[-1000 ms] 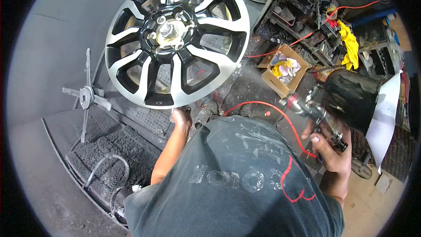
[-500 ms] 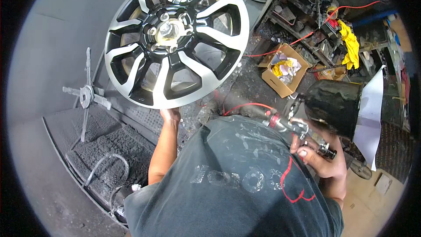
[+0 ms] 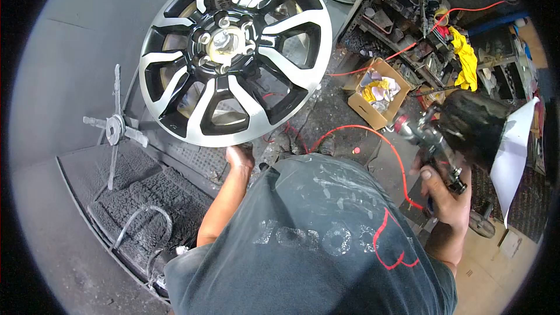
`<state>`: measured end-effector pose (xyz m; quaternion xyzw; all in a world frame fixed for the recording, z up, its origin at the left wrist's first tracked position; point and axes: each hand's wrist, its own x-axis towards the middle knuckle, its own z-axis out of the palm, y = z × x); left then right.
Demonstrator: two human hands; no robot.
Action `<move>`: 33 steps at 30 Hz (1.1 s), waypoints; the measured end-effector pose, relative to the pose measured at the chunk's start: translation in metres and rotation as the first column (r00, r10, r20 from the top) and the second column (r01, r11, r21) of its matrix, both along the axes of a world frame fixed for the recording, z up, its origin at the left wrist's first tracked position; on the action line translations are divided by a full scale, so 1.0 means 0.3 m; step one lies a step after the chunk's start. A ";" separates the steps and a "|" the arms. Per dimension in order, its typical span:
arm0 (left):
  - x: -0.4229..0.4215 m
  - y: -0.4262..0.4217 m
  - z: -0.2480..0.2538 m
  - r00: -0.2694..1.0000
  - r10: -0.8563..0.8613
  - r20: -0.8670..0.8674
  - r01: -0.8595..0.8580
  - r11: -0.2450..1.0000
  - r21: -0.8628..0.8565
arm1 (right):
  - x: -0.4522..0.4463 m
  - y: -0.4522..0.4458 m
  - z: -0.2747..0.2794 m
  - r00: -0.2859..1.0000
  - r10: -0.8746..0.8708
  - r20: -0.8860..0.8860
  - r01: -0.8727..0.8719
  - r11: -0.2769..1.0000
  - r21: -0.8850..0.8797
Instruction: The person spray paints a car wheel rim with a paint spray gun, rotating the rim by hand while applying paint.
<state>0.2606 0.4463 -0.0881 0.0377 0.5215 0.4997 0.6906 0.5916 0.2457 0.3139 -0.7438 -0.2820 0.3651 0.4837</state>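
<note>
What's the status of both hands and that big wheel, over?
Right hand gripping spray gun, apart from wheel. Left hand at wheel's lower edge, fingers hidden. Red hose looping near right hand; nothing seen blocking wheel's face.

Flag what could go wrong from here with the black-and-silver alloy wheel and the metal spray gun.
Left hand is at the lower rim of the black-and-silver alloy wheel: it may smudge the finish.

Slim red hose loops between the wheel and the metal spray gun in the right hand: could snag.

Loose-looking white sheet beside the gun's dark cup: might slip.
</note>
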 end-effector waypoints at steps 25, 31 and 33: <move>0.002 0.013 0.044 0.991 -0.075 -0.111 0.081 0.996 0.046 | -0.014 0.023 0.087 0.868 0.219 -0.444 -0.293 0.951 -0.103; -0.013 0.048 0.076 0.994 -0.029 -0.109 0.043 0.991 0.126 | 0.011 0.007 0.028 0.962 0.137 -0.234 -0.143 0.990 -0.005; -0.030 0.057 0.076 0.999 -0.035 -0.034 0.040 0.984 0.173 | 0.029 -0.012 0.021 0.963 0.123 -0.238 -0.121 0.992 0.024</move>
